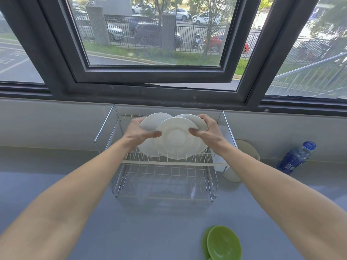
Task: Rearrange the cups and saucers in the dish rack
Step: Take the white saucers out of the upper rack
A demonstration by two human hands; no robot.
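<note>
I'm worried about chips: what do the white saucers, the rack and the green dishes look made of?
White saucers: likely glazed ceramic, being opaque white with a soft gloss, though melamine can't be ruled out. Rack: metal wire, with a shiny chrome frame and white-coated tines. Green dishes: smooth, evenly coloured with a dull sheen; plastic or glazed ceramic, unclear.

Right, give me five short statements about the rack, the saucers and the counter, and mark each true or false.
1. Both hands, left hand and right hand, grip the front white saucer. True.
2. The saucers stand on the dish rack's lower tier. False: they are on the upper tier; the lower one holds nothing visible.
3. Green dishes lie on the counter. True.
4. A blue water bottle lies left of the rack. False: right.
5. The window is ajar. True.
</note>
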